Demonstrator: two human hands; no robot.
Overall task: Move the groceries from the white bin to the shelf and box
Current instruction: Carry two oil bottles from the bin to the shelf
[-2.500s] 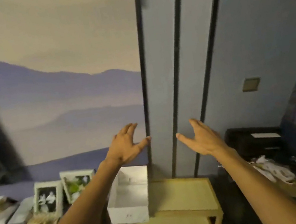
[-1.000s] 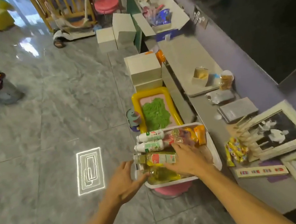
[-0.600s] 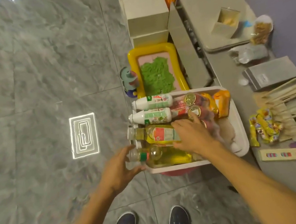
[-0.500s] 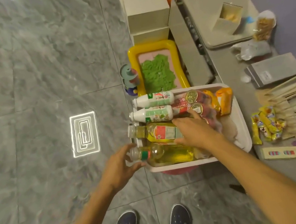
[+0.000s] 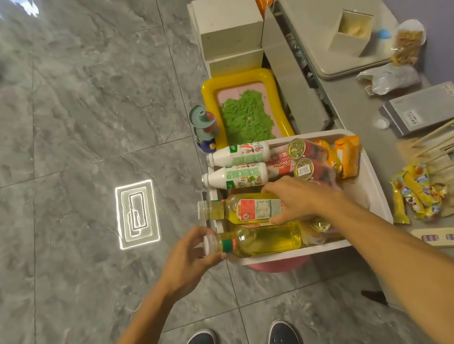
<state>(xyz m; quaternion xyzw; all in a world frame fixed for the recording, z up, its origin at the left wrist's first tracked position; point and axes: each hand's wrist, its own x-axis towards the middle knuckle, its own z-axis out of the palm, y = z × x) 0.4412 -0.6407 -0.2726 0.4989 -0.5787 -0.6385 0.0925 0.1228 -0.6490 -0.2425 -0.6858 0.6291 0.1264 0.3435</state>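
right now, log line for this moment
left grip: pinches near oil bottle cap | right grip: holds labelled oil bottle | both in white bin

Glossy marble floor [image 5: 68, 113]; clear plastic oil bottles [image 5: 263, 239]; metal-lidded cans [image 5: 301, 148].

Red packet [image 5: 281, 163]: "Water" in white letters.
Far white bottle [image 5: 239, 155]: a big red "A"; the rest I can't read.
Labelled oil bottle [image 5: 245, 210]: print too small for me.

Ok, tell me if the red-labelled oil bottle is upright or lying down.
Lying down: the oil bottle rests sideways in the white bin, cap pointing left.
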